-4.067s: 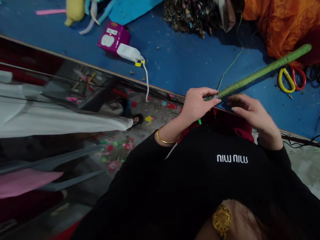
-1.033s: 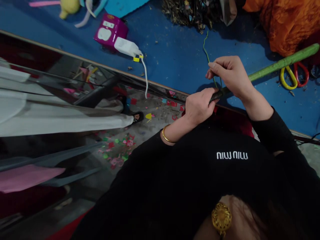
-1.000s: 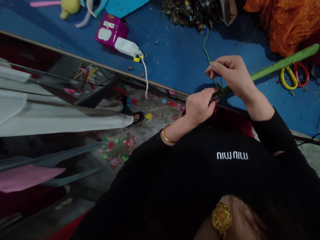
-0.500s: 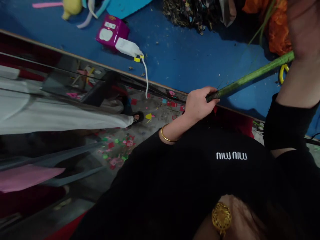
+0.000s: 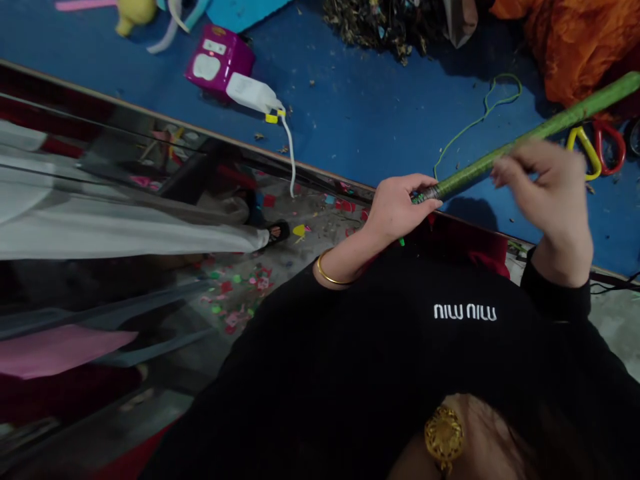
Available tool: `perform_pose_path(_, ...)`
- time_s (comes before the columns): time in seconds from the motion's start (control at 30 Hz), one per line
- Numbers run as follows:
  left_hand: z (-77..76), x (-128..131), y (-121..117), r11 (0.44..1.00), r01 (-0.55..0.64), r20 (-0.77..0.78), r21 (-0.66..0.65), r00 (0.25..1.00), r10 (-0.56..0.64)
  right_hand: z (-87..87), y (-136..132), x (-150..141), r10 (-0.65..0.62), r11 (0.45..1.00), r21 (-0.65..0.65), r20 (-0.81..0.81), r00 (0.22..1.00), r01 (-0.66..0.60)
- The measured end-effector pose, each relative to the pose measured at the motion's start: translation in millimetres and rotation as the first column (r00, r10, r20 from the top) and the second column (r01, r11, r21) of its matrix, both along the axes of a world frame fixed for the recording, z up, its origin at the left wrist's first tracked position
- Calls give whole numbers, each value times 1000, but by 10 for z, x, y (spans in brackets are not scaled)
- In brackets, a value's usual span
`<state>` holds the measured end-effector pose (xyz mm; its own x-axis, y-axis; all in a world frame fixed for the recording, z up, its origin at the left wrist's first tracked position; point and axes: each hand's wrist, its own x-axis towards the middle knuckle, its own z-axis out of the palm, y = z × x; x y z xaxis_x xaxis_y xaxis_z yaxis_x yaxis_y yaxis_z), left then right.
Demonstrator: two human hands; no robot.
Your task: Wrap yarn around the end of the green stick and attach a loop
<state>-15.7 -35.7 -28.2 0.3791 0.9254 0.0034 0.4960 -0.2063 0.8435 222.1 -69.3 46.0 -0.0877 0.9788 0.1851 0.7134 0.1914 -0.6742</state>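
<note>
My left hand (image 5: 395,208) is wrapped around the dark lower end of a long green stick (image 5: 560,123), which slants up to the right across the table edge. A thin green string (image 5: 463,137) runs from near that grip and loops over the blue surface. My right hand (image 5: 553,193), slightly blurred, is in front of the stick's middle with its fingers curled and the thumb close to the forefinger. Whatever it may pinch is too small to make out. A small bright green tip (image 5: 401,242) pokes out below my left hand.
On the blue table (image 5: 370,113) are a purple box (image 5: 220,63) with a white corded piece (image 5: 253,93), a dark shredded heap (image 5: 375,27), orange crumpled material (image 5: 590,47), and yellow (image 5: 585,153) and red handles (image 5: 611,150). Colored scraps (image 5: 250,293) litter the floor.
My right hand has come down and left from the stick's upper part to beside its middle. The green string now lies looped on the table. My left hand keeps its grip.
</note>
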Motion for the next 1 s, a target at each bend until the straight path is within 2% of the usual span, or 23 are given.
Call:
perform_pose_path(0.07,32,-2,3,999,12,36,-32,999,-10,-228,-186,-52,92,983,-151,-75,993,-102)
perform_pose_path(0.1,58,-2,4,998,12,59,-55,998,-9,-346,-240,-93,88,973,-200,-140,986,-115)
perform_pose_path(0.17,128,-3,4,992,9,104,-124,995,4,-564,-282,-209,-32,968,-244,-341,939,-55)
perform_pose_path(0.23,218,-4,9,980,13,135,-198,991,14,-733,-256,-361,-169,966,-257,-563,809,23)
perform_pose_path(0.3,310,-2,21,971,28,160,-239,987,11,-835,-194,-519,-199,968,-250,-711,674,22)
perform_pose_path(0.33,350,-1,29,969,34,172,-243,985,9,-862,-163,-591,-181,972,-236,-752,634,-2)
perform_pose_path(0.4,409,3,47,969,40,188,-242,982,7,-880,-126,-703,-129,970,-226,-779,614,-84)
perform_pose_path(0.43,425,4,55,970,34,189,-239,982,12,-877,-127,-737,-97,962,-237,-762,640,-136)
perform_pose_path(0.5,434,4,69,974,13,180,-227,983,29,-856,-172,-755,-19,953,-245,-640,768,-180)
perform_pose_path(0.53,429,4,74,976,1,174,-219,984,38,-841,-211,-739,15,962,-224,-522,853,-154)
perform_pose_path(0.6,406,3,80,979,-14,166,-203,985,48,-802,-297,-666,26,995,-85,-220,975,-46)
perform_pose_path(0.67,376,3,83,981,-13,164,-192,985,45,-751,-365,-567,-18,994,105,-3,1000,18)
perform_pose_path(0.7,361,2,84,982,-8,164,-188,986,39,-723,-383,-520,-13,984,176,30,999,8)
perform_pose_path(0.73,347,1,85,983,-1,166,-184,986,32,-697,-388,-483,24,974,223,12,1000,-26)
perform_pose_path(0.8,325,-3,88,983,7,170,-183,985,24,-657,-369,-449,174,958,254,-155,972,-131)
perform_pose_path(0.87,315,-8,91,979,11,176,-205,984,25,-650,-324,-475,291,949,239,-410,864,-206)
perform_pose_path(0.93,316,-13,90,970,29,181,-242,983,15,-674,-280,-545,269,963,189,-620,736,-193)
perform_pose_path(1.0,322,-15,86,962,64,183,-266,983,-15,-710,-254,-634,167,986,107,-736,656,-130)
